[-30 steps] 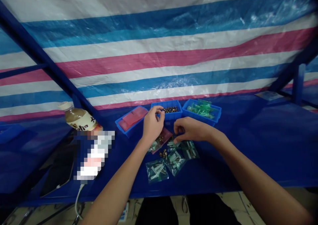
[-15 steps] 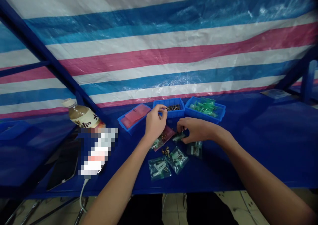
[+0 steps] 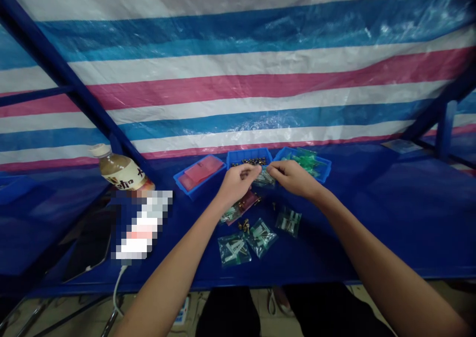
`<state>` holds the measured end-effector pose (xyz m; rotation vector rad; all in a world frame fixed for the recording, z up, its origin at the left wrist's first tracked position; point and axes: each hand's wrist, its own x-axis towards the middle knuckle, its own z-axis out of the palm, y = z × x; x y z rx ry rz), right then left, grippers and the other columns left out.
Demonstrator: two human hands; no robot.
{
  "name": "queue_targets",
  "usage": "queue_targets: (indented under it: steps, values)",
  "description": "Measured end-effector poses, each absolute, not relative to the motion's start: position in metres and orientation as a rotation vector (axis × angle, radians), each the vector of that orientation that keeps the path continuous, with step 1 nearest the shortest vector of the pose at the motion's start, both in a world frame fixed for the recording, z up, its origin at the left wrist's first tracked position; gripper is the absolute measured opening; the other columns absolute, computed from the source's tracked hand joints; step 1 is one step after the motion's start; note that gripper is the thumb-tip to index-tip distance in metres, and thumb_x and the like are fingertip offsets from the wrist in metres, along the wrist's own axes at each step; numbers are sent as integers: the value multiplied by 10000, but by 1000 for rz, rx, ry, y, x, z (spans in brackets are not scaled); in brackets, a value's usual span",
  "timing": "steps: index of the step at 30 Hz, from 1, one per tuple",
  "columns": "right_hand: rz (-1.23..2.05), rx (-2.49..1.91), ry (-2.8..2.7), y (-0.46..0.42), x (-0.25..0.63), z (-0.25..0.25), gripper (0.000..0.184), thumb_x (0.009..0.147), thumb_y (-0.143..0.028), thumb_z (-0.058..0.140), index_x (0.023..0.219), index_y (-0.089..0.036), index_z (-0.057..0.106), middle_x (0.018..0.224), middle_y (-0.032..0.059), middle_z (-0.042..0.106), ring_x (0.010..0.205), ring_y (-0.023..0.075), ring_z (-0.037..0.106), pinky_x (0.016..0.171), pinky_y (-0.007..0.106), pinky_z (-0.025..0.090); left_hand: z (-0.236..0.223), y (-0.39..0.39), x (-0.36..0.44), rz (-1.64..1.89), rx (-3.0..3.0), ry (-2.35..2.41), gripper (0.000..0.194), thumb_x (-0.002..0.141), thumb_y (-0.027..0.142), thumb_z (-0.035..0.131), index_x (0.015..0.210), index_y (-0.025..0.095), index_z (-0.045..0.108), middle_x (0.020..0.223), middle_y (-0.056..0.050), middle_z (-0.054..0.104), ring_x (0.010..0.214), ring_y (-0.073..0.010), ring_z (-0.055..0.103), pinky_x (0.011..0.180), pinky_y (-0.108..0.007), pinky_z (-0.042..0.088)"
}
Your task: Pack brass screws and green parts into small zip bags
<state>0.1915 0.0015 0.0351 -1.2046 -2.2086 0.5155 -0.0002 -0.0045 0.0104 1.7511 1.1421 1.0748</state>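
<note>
My left hand [image 3: 237, 184] and my right hand [image 3: 293, 177] meet over the front of the blue bins, their fingertips pinching a small clear plastic bag [image 3: 265, 178] with green parts inside. Three blue plastic bins stand in a row: one with pink flat bags [image 3: 199, 173], one with brass fittings [image 3: 247, 157], one with green plastic parts [image 3: 302, 161]. Below my hands lie a pinkish bag of brass pieces [image 3: 241, 207], loose brass fittings [image 3: 244, 225], and several clear bags of green-and-white parts [image 3: 234, 250].
A blue table [image 3: 372, 218] carries everything, with a striped tarpaulin [image 3: 238, 94] behind it on blue frame bars. To the left stand a capped drink bottle [image 3: 121, 170], a pixelated object [image 3: 143, 225] and a dark phone [image 3: 87, 242] with a white cable.
My right hand has lifted a small bag from the table up towards the bins. My left hand has moved right, and both hands now meet at that bag.
</note>
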Motion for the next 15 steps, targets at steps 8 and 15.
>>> queue_targets:
  steps: [8,15]
  values:
    - [975,-1079,-1943,2,189,30,279,930,-457,487,846,-197,544,590,1,598,519,142,573,515,269,411,11,-2,-1,1100,1473,981,305,748,419,742,833,147,632,644,24,553,524,-66,435,532,-218,349]
    - [958,-1031,-1977,1,188,30,253,902,-402,540,762,-194,504,585,2,588,524,134,565,526,265,412,13,-3,-2,1106,1438,1033,321,792,454,692,863,142,665,634,7,564,500,-76,447,459,-209,299]
